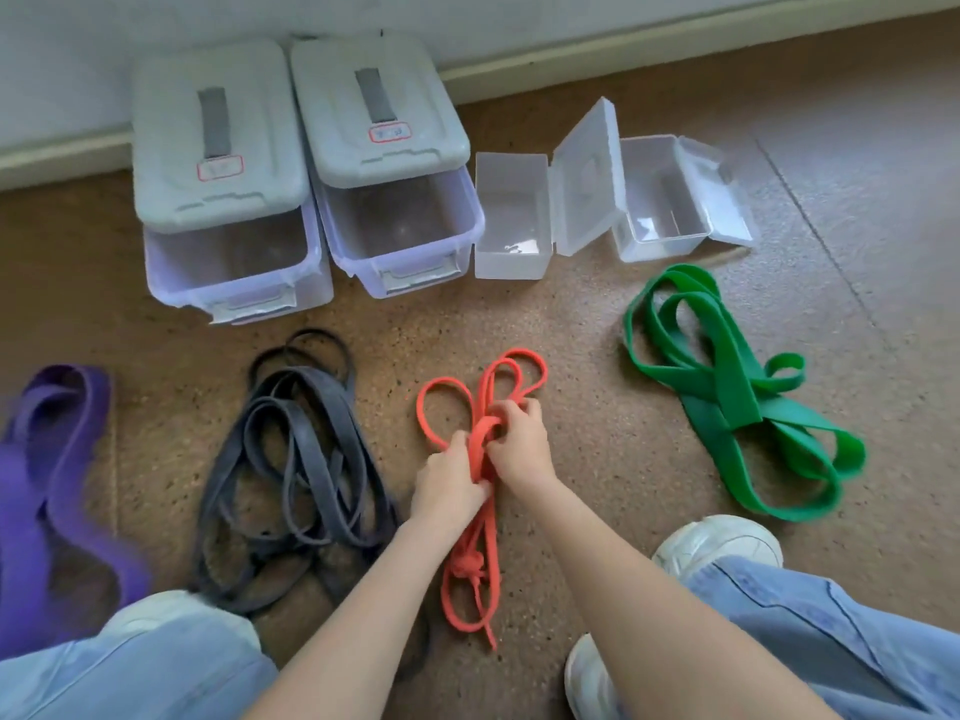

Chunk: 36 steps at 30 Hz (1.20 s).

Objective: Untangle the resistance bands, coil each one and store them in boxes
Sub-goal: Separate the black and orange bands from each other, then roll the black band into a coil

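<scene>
Orange rubber resistance band (480,491), narrow and flat, lies bunched on the speckled brown floor (597,407) between the person's knees. Several loops fan out at its far end, and a tight knot sits in the strands nearer the person, with two long loops trailing below it. Both hands meet at the middle of the bundle: the left hand (449,483) has its fingers curled round the gathered strands, and the right hand (519,441) pinches into the tangle just beyond it, fingers bent.

To the left, a dark grey rubber band (296,459) sprawls in many thin overlapping loops. Further left, a wide purple band (47,459) runs off the edge of view, blurred. To the right, well apart from the hands, a broad green band (737,392) lies in loose folded loops.

Along the wall stand four boxes. Two larger clear plastic tubs (234,272) (400,241) sit side by side, each with a grey lid (218,132) (379,106) resting askew over its back part. Just beside them are two small clear hinged boxes (511,220) (660,205), lids flipped open.

Light blue jeans (831,631) and white trainers (717,543) frame the near edge.
</scene>
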Tool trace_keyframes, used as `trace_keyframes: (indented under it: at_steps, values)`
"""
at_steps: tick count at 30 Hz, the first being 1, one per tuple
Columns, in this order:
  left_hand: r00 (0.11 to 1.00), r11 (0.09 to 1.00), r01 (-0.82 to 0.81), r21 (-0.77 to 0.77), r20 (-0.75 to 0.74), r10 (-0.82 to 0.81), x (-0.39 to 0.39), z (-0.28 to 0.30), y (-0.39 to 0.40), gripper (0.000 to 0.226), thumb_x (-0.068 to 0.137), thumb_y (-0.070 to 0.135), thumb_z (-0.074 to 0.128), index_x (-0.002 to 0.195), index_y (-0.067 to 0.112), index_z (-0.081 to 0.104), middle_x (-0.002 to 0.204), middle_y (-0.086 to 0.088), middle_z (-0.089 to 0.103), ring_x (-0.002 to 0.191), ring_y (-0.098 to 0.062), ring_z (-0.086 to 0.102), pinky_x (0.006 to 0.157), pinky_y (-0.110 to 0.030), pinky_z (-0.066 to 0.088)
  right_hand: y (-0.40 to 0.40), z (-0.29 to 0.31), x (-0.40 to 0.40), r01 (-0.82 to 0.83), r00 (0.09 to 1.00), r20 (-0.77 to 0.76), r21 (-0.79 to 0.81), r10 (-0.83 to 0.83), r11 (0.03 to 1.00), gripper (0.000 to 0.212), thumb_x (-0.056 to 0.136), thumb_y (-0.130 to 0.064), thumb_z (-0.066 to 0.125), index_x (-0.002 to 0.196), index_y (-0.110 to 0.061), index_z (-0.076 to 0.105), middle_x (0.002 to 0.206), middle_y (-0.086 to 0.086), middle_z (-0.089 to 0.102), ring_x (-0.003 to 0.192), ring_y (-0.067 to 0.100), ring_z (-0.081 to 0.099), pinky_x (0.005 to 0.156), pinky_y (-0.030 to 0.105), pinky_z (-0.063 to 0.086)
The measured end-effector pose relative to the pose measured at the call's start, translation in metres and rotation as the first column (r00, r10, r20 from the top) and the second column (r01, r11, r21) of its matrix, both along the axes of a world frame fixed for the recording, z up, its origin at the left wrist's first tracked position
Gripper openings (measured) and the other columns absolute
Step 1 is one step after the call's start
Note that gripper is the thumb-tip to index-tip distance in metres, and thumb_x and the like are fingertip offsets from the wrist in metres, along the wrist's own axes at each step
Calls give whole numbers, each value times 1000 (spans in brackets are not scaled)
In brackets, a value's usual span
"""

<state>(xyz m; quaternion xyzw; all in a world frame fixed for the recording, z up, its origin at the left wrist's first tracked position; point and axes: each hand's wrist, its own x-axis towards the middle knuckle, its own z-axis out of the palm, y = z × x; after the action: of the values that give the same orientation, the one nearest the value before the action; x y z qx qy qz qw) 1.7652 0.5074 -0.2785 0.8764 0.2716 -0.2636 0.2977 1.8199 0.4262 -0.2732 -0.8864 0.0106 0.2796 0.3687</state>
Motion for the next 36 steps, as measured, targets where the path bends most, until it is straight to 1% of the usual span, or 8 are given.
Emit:
trace_keyframes:
  at_steps: [3,6,10,14,18,22,30,36]
  values:
    - [962,854,-86,-513,181,205,18,5,-21,68,79,5,67,139,14,37,129,-12,57,121,-28,53,102,-38,41,-14,12,31,87,981,173,17,-89,996,41,78,9,46,114,-6,59,124,14,44,106,32,54,90,32,41]
    - [951,692,-181,-699,56,305,32,7,-21,83,81,-1,66,147,11,17,138,-16,47,123,-25,50,105,-33,38,-32,16,61,-113,987,88,-187,132,976,57,83,5,43,136,-14,43,144,14,29,121,34,47,100,37,39]
    - [982,908,-26,-418,158,101,15,11,9,70,83,15,65,144,24,31,134,-10,53,118,-23,55,101,-33,43,-21,25,50,-160,965,119,-438,233,885,56,87,1,40,139,-19,37,147,15,25,126,38,34,103,45,35]
    - [941,991,71,-110,336,-30,-20,27,51,44,87,16,57,129,25,53,120,-2,65,111,-19,59,95,-32,45,29,40,7,-281,891,307,-208,335,937,35,84,-1,48,117,-5,57,123,16,48,113,33,43,95,40,37]
    - [920,985,-149,92,377,104,-64,36,102,31,91,6,48,116,17,63,114,-4,64,105,-21,58,89,-31,44,77,36,-51,-551,832,22,-82,554,831,27,86,-8,49,111,-4,59,113,18,60,109,34,53,89,38,43]
    - [918,970,-243,6,324,228,-95,35,134,31,91,1,45,113,15,63,117,-6,63,108,-21,58,90,-28,43,81,12,-98,-790,602,-231,-314,764,527,52,82,-29,65,128,-10,48,139,12,30,128,36,26,99,52,37]
    - [952,987,-36,-156,294,81,-76,90,148,74,81,13,67,144,24,30,149,0,33,137,-20,30,112,-37,29,95,94,-49,-554,818,133,-77,559,829,22,83,-24,65,95,-7,57,104,3,31,90,24,47,84,32,44]
    - [793,999,35,18,608,-39,-41,213,151,81,69,36,80,137,30,37,139,-3,32,130,-25,28,108,-38,28,105,262,-11,-634,515,505,-320,692,705,17,83,-22,65,97,-14,62,106,7,40,102,25,39,88,33,37]
